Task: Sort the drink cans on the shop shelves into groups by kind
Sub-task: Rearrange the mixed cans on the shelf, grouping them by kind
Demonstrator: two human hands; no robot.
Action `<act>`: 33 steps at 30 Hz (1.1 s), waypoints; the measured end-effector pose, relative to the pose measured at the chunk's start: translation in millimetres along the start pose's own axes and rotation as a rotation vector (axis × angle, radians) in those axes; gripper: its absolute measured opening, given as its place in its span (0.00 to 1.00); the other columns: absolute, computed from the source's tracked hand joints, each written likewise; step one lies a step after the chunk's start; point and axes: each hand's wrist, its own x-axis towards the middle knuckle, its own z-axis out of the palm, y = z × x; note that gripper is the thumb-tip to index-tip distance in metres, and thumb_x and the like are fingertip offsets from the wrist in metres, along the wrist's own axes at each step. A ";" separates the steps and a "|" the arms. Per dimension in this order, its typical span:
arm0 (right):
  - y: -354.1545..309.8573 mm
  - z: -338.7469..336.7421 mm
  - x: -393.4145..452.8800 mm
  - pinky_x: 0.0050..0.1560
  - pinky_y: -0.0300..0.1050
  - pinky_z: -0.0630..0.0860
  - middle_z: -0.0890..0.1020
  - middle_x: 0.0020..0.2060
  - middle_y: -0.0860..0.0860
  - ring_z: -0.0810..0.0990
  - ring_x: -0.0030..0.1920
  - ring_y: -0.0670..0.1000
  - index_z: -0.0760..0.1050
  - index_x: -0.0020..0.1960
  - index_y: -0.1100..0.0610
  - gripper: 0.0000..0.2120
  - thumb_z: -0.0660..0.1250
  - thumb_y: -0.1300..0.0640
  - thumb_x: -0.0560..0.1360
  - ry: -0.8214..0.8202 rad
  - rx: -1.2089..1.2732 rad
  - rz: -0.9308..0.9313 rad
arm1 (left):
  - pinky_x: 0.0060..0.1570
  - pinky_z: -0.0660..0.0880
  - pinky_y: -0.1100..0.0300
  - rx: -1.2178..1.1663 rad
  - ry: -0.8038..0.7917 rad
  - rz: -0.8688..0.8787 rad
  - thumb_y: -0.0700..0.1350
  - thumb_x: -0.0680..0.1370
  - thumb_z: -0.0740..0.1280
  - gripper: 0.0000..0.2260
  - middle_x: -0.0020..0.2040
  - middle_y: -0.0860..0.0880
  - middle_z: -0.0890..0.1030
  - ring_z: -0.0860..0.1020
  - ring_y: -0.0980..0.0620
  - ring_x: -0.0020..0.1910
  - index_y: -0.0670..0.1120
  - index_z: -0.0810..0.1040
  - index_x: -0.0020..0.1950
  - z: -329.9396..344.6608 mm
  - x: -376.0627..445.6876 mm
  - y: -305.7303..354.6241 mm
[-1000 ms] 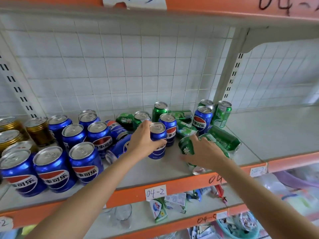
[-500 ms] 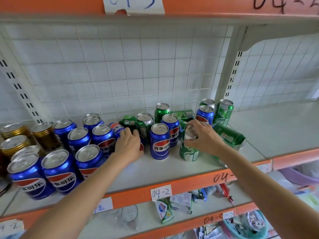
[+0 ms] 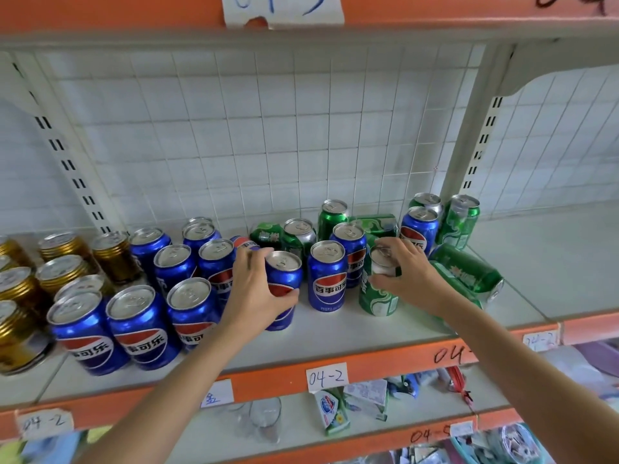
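Note:
My left hand (image 3: 256, 293) grips an upright blue Pepsi can (image 3: 284, 279) on the white shelf (image 3: 335, 336), just right of a group of several blue cans (image 3: 137, 326). My right hand (image 3: 407, 276) holds the top of an upright green can (image 3: 376, 296). Another blue can (image 3: 327, 277) stands between the two hands. Behind lie and stand more green cans (image 3: 298, 234) mixed with two blue ones (image 3: 418, 229). Green cans (image 3: 469, 276) lie on their sides under my right wrist.
Gold cans (image 3: 63, 259) fill the shelf's far left. A wire grid backs the shelf and an upright post (image 3: 469, 155) divides it from the bare right section (image 3: 552, 262). Orange shelf edges carry paper labels (image 3: 326, 376). Packets sit on lower shelves.
My left hand has lifted a lying blue can upright and now grips it beside the blue group. My right hand has stayed on the green can's top, which now stands upright.

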 end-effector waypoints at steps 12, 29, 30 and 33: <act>-39.1 -4.9 19.5 0.70 0.51 0.58 0.64 0.67 0.47 0.59 0.68 0.50 0.62 0.71 0.46 0.35 0.54 0.32 0.68 -0.044 -0.138 -0.296 | 0.47 0.63 0.72 -0.019 -0.250 -0.085 0.49 0.67 0.76 0.29 0.56 0.51 0.62 0.67 0.54 0.56 0.46 0.62 0.58 -12.5 -3.0 14.4; -77.3 42.9 78.5 0.72 0.50 0.50 0.61 0.72 0.43 0.57 0.72 0.48 0.58 0.72 0.44 0.22 0.52 0.44 0.79 -0.159 -0.341 -0.323 | 0.52 0.71 0.56 0.700 -0.918 -0.081 0.54 0.78 0.63 0.21 0.60 0.42 0.77 0.75 0.45 0.55 0.41 0.74 0.63 -30.9 159.3 -44.9; -77.4 43.3 78.8 0.72 0.49 0.50 0.61 0.72 0.43 0.57 0.72 0.47 0.58 0.72 0.44 0.22 0.52 0.44 0.79 -0.154 -0.345 -0.323 | 0.53 0.71 0.55 0.730 -0.953 -0.116 0.57 0.78 0.62 0.23 0.60 0.42 0.77 0.75 0.45 0.55 0.40 0.74 0.63 -28.2 165.0 -48.5; -77.0 44.7 78.6 0.71 0.47 0.49 0.60 0.72 0.41 0.57 0.72 0.46 0.59 0.72 0.44 0.21 0.52 0.44 0.79 -0.130 -0.340 -0.328 | 0.57 0.72 0.54 0.717 -1.052 -0.236 0.64 0.75 0.62 0.30 0.61 0.44 0.76 0.75 0.45 0.56 0.40 0.73 0.63 -23.8 177.8 -55.1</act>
